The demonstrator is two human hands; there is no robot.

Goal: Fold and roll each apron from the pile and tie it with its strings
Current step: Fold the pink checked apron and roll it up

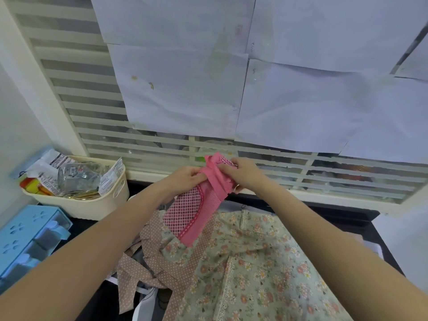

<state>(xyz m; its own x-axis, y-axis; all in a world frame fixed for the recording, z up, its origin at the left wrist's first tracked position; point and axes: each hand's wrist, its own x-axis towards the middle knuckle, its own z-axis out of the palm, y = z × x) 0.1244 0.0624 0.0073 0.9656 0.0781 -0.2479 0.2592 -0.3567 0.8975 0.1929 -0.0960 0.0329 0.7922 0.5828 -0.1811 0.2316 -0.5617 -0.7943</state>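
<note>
Both bare forearms reach up from the bottom edge to a rolled pink apron held above the pile.

Nearest the camera lies the pale green floral cotton apron (254, 262) with lace trim and brown polka-dot ruffled straps, spread over a black table (347, 218). Just above that floral apron, the rolled pink apron with a dotted panel and white stitching (194, 212) is lifted clear, tilted with its lower end over the floral fabric. The left hand (185, 177) pinches the pink strings (214, 174) wrapped around the roll's upper end, and the right hand (243, 172) grips the same strings from the other side. Left of the floral apron stand a cream plastic basket (92, 202) stuffed with packets and a light blue drawer box (30, 237).
</note>
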